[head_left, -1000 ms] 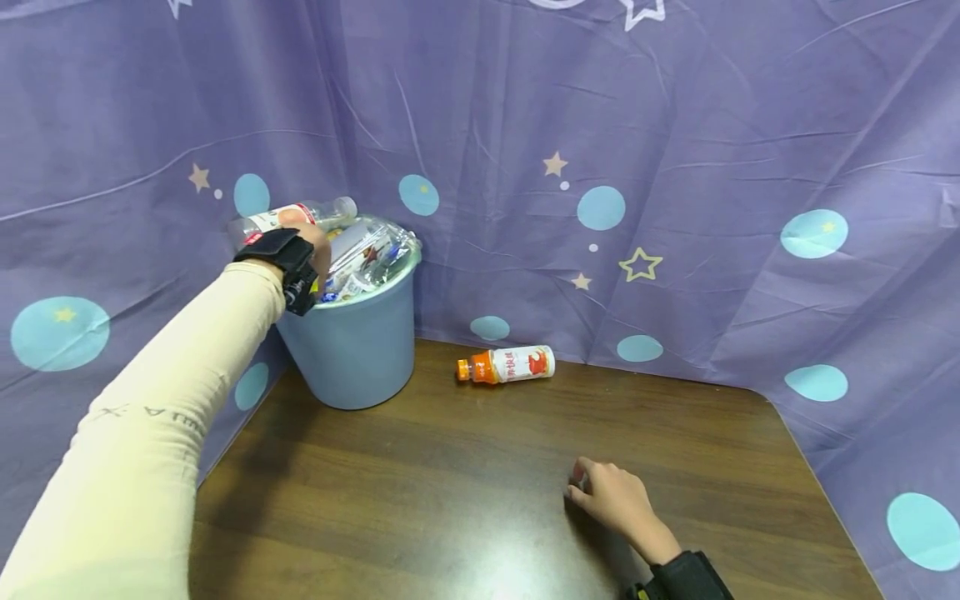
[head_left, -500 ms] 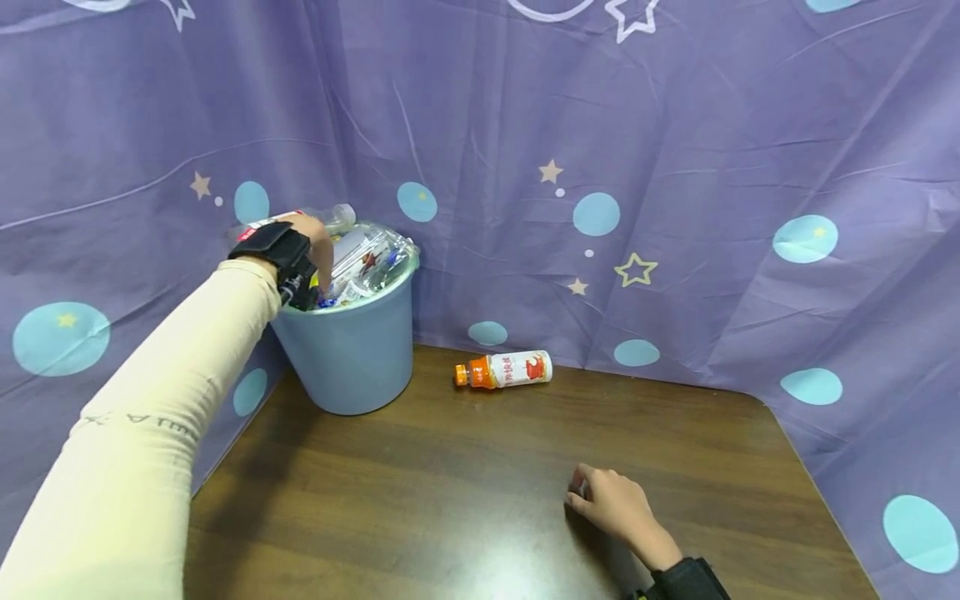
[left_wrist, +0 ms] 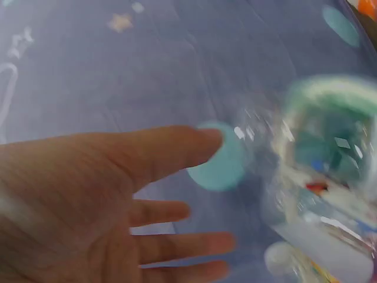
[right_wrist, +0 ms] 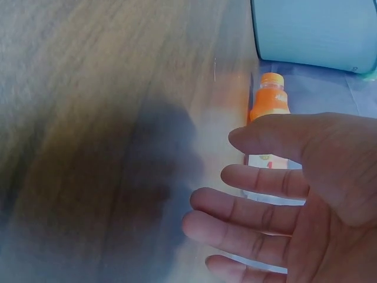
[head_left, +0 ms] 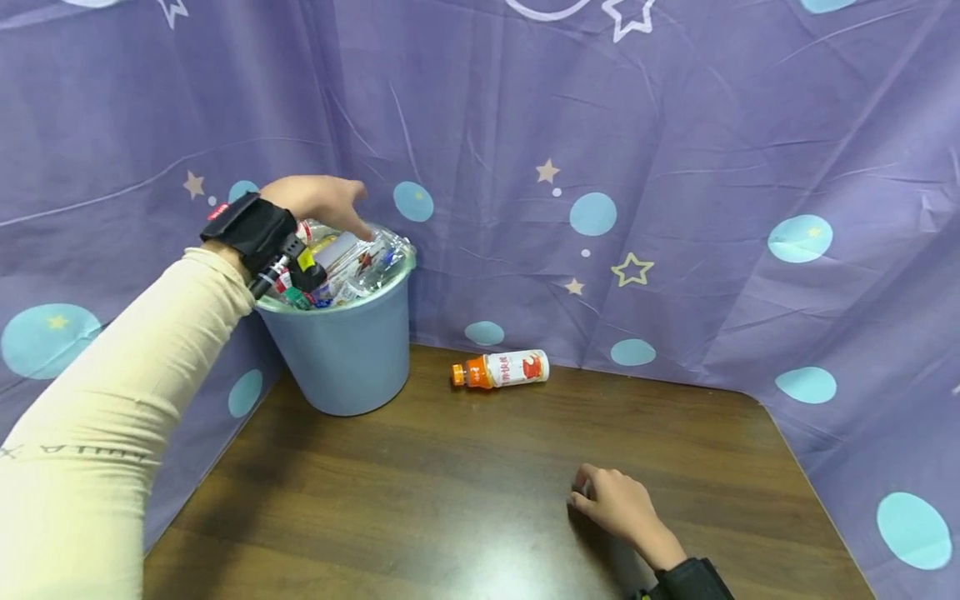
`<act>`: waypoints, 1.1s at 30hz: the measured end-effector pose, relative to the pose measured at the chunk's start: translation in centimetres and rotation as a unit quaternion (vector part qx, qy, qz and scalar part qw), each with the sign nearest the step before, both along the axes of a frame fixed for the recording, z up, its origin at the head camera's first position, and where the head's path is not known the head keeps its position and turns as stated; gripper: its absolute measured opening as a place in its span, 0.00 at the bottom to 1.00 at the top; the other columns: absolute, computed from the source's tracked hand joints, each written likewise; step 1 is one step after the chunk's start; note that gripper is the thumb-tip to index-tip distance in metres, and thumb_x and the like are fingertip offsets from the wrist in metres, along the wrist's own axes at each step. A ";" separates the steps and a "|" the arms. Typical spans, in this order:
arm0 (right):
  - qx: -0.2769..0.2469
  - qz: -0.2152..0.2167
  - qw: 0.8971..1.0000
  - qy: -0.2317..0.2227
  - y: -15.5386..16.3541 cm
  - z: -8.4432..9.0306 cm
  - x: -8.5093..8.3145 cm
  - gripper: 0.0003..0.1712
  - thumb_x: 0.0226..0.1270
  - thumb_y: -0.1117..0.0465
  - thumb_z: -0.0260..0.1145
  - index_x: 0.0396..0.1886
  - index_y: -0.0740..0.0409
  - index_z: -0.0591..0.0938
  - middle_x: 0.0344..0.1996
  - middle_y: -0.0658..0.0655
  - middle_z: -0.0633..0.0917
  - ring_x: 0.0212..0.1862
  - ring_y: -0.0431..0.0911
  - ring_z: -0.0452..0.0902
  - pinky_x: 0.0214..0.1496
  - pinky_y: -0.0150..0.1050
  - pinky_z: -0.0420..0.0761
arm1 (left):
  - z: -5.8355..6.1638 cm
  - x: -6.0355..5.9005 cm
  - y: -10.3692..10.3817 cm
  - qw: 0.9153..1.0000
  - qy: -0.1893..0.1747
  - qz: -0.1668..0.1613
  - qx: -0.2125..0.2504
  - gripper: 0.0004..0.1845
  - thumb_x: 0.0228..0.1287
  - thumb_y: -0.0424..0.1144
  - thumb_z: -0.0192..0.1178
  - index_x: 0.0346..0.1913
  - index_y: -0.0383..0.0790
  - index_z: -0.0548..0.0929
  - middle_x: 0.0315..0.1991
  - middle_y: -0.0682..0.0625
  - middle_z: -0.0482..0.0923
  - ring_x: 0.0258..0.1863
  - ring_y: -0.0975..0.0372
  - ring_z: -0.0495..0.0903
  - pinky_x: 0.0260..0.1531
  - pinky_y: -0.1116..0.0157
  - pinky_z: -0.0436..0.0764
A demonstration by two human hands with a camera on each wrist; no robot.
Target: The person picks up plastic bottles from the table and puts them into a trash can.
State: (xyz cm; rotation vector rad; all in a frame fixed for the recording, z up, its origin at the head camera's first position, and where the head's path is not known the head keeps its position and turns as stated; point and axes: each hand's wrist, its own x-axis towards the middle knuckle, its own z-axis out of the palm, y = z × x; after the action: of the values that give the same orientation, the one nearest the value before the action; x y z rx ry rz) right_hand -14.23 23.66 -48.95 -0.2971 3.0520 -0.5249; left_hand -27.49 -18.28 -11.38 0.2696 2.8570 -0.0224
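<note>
My left hand (head_left: 318, 198) is raised over the blue-grey bucket (head_left: 341, 362), its fingers apart and nothing between them. In the left wrist view the thumb and fingers of that hand (left_wrist: 88, 188) stretch towards the packed waste (left_wrist: 330, 224). Crumpled clear plastic bottles and wrappers (head_left: 367, 267) fill the bucket to its rim, partly hidden by my hand and wrist strap. Low over the table (head_left: 420, 492), my right hand (head_left: 618, 504) hangs loosely curled and holds nothing. Beyond it lies a drink bottle (head_left: 506, 369) with an orange cap and a white label, on its side.
A purple curtain (head_left: 480, 150) with stars and blue dots hangs behind and beside the table. The bucket stands in the back left corner, close against it. The drink bottle lies near the table's back edge, right of the bucket.
My left hand has let go of the clear bottle at the bucket's top and risen, its fingers spreading. That bottle is now mostly hidden behind the hand. The right hand stays put.
</note>
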 end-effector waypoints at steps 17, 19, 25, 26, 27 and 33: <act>0.067 0.029 0.996 0.059 2.3 4.8 -2.0 0.11 0.63 0.55 0.73 0.39 0.54 0.83 0.20 0.46 0.78 0.21 0.39 0.70 0.20 0.37 0.68 | -10.2 2.5 7.2 0.940 0.262 -0.174 0.131 0.38 0.68 0.48 0.64 0.76 0.38 0.64 0.71 0.37 0.70 0.70 0.43 0.70 0.70 0.45 0.69; 0.073 0.031 0.995 0.067 2.7 5.5 -2.2 0.10 0.63 0.55 0.73 0.39 0.53 0.83 0.21 0.47 0.78 0.22 0.39 0.71 0.21 0.37 0.69 | -12.2 2.6 8.2 0.934 0.270 -0.192 0.135 0.38 0.68 0.48 0.64 0.76 0.38 0.65 0.70 0.38 0.71 0.69 0.44 0.72 0.70 0.45 0.70; 0.072 0.027 0.993 0.089 3.5 7.2 -2.4 0.09 0.64 0.55 0.72 0.39 0.53 0.84 0.23 0.47 0.79 0.25 0.39 0.72 0.22 0.37 0.70 | -17.9 2.2 11.3 0.921 0.279 -0.224 0.152 0.36 0.67 0.49 0.65 0.73 0.38 0.69 0.66 0.40 0.76 0.64 0.47 0.77 0.65 0.49 0.74; 0.071 0.026 0.993 0.091 3.6 7.4 -2.3 0.09 0.64 0.55 0.72 0.39 0.53 0.84 0.24 0.47 0.79 0.25 0.39 0.72 0.23 0.36 0.70 | -18.9 1.9 11.8 0.921 0.276 -0.225 0.158 0.36 0.67 0.49 0.66 0.73 0.38 0.70 0.65 0.40 0.77 0.63 0.47 0.78 0.64 0.49 0.76; 0.069 0.026 0.993 0.093 3.7 7.6 -2.3 0.08 0.64 0.55 0.72 0.39 0.53 0.84 0.24 0.48 0.80 0.26 0.39 0.73 0.23 0.37 0.70 | -19.9 1.7 12.3 0.922 0.271 -0.224 0.161 0.36 0.66 0.50 0.66 0.73 0.38 0.70 0.65 0.40 0.77 0.63 0.47 0.78 0.63 0.49 0.76; 0.063 0.020 0.993 0.094 3.9 7.8 -1.9 0.08 0.64 0.55 0.72 0.38 0.51 0.84 0.25 0.48 0.80 0.26 0.39 0.73 0.23 0.36 0.70 | -25.5 -0.8 15.3 0.936 0.226 -0.206 0.174 0.38 0.64 0.53 0.67 0.73 0.41 0.70 0.65 0.42 0.78 0.63 0.48 0.78 0.63 0.50 0.77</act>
State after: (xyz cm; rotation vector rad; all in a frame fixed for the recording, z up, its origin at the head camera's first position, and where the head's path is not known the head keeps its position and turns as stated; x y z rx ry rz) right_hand -16.10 27.58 -41.10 -0.4261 3.2327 -0.3184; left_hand -28.26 -2.94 -36.85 1.0572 3.1747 0.3911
